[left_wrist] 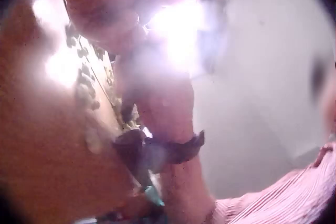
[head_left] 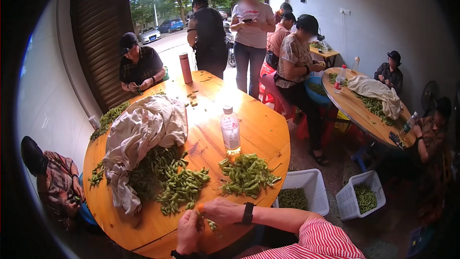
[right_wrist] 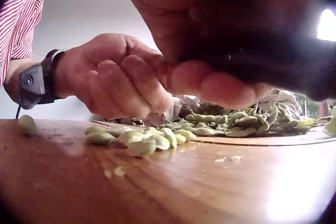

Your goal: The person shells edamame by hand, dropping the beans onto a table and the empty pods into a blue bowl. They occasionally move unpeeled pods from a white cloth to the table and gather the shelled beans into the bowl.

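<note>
At the near edge of the wooden table (head_left: 239,129), my two hands meet fingertip to fingertip with curled fingers. My left hand (head_left: 188,232) pinches a green bean pod (head_left: 190,206), mostly hidden by the fingers. Against it from the right, my right hand (head_left: 220,211) grips at the same spot, with something orange at its fingertips. Shelled green beans (right_wrist: 142,146) lie on the wood below the hands in the right wrist view. A pod heap (head_left: 179,182) spreads just beyond my hands, and a smaller pod pile (head_left: 249,175) lies to the right.
A pale cloth (head_left: 143,124) covers part of the heap. A plastic bottle (head_left: 230,132) and a pink flask (head_left: 185,68) stand on the table. White baskets (head_left: 314,187) with pods sit on the floor to the right. Several people work around this table and another table (head_left: 364,105).
</note>
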### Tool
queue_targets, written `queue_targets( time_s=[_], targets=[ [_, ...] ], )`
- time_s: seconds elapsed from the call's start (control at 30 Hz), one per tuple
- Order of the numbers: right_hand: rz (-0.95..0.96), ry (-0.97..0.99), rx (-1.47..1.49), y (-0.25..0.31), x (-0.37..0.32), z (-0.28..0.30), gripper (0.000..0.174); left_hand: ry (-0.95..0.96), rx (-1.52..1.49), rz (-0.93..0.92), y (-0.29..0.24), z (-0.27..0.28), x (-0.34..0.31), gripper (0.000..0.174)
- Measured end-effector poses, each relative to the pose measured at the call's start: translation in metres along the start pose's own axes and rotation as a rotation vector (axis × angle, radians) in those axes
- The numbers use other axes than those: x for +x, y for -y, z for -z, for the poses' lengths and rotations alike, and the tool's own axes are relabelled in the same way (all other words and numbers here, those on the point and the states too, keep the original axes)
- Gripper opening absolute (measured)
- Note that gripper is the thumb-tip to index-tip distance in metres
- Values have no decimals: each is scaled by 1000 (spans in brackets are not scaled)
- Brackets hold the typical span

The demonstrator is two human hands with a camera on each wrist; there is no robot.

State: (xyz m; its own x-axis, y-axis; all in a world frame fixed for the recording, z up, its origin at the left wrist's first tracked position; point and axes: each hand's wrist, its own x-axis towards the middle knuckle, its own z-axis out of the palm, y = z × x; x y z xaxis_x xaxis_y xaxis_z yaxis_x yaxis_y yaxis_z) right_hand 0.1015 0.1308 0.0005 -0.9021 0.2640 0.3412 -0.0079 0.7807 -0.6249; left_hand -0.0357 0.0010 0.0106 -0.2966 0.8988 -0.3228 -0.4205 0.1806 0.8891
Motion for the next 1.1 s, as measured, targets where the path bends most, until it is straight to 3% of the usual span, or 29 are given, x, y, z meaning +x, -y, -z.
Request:
queue_targets(
  time_s=[0.03, 0.1, 0.33, 0.4, 0.43, 0.5, 0.63, 0.7, 0.73, 0.8, 0.83, 0.9, 0.93, 1.0, 1.1],
  targets=[
    [0, 1, 0, 4, 0, 3, 11, 0, -1, 0, 0, 0, 1, 25],
    [-166, -104, 256, 12, -1, 9, 15, -60, 325, -212, -1, 0, 2, 21],
    [-207, -145, 390, 13, 0, 12, 23, -55, 199, -178, -2, -9, 0, 18],
    [-260, -150, 422, 14, 0, 13, 22, -242, 283, -484, -3, -23, -3, 16],
    [-260, -149, 423, 12, 0, 12, 22, -243, 283, -483, -4, -20, -4, 16],
    [-221, -244, 312, 9, 0, 10, 19, -312, 850, -813, -8, -12, -5, 12],
    [-268, -215, 233, 10, 0, 10, 21, -175, 894, -709, -9, -11, -6, 11],
    [-292, -190, 217, 12, 0, 10, 22, -145, 674, -475, -10, -14, -8, 18],
    [-293, -191, 218, 13, 0, 11, 22, -144, 676, -475, -8, -13, -6, 18],
    [-295, -164, 262, 16, -2, 13, 22, -91, 285, -292, -3, -10, -3, 16],
    [-295, -163, 263, 15, -2, 14, 22, -92, 285, -291, -4, -8, -2, 16],
    [-270, -120, 420, 15, -1, 16, 20, 45, 171, -182, -10, -3, 0, 13],
    [-269, -119, 422, 16, -1, 19, 20, 42, 172, -181, -12, -3, -1, 13],
    [-381, 17, 713, 18, -1, 25, 21, 59, 149, -129, -16, -4, -3, 12],
    [-401, 32, 868, 11, -3, 20, 23, 59, 110, -91, -17, -5, -2, 11]
  ],
)
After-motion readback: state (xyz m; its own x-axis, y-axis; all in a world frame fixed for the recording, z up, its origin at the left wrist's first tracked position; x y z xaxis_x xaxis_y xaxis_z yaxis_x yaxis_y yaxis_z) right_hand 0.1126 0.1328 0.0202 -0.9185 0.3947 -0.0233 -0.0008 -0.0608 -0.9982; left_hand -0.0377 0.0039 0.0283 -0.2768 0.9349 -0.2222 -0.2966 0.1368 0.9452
